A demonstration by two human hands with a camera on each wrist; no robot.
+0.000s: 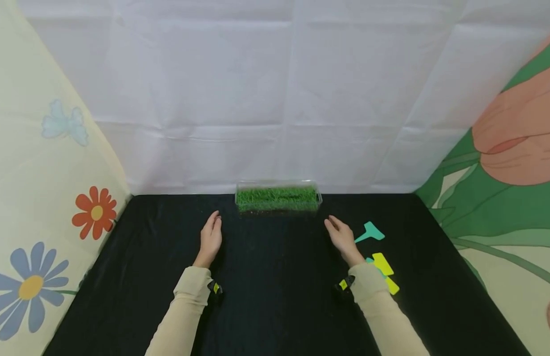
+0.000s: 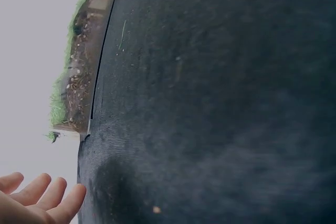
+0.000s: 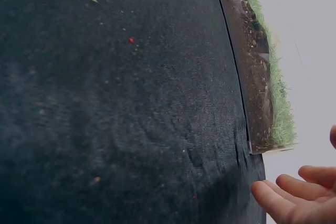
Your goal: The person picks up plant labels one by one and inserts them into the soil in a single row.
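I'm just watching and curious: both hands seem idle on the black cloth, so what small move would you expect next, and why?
Probably the right hand shifts sideways to pick up the teal plant tag lying just beside it. Both hands are open and hold nothing, the left hand has nothing near it, and the grass tray sits ahead between them with no tag in it.

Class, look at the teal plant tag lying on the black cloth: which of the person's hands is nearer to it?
Right. The right hand rests just left of the teal plant tag, almost beside it. The left hand lies far off, across the black cloth.
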